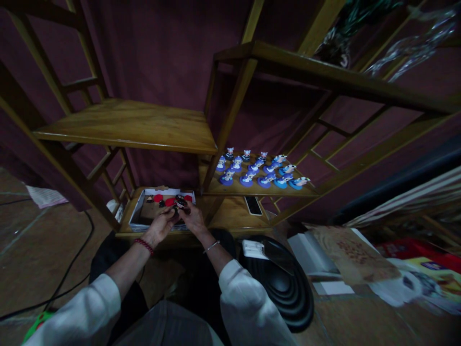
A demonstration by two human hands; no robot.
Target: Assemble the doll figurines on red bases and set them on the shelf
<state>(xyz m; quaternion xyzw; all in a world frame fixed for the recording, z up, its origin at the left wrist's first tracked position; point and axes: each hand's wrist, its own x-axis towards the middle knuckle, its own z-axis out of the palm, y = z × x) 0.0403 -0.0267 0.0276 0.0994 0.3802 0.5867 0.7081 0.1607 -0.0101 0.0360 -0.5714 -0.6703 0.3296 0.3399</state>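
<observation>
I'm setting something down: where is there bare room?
The upper-left shelf, bordered right by a post, is bare; so is a bottom-shelf patch between post and phone. Crowded: the middle shelf, with figurines, and the right of the box, near both hands.

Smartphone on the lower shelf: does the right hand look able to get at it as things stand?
Probably yes: nothing lies on the smartphone, and the lower shelf looks open at the front. The right hand would likely need to release the small dark figurine first.
</observation>
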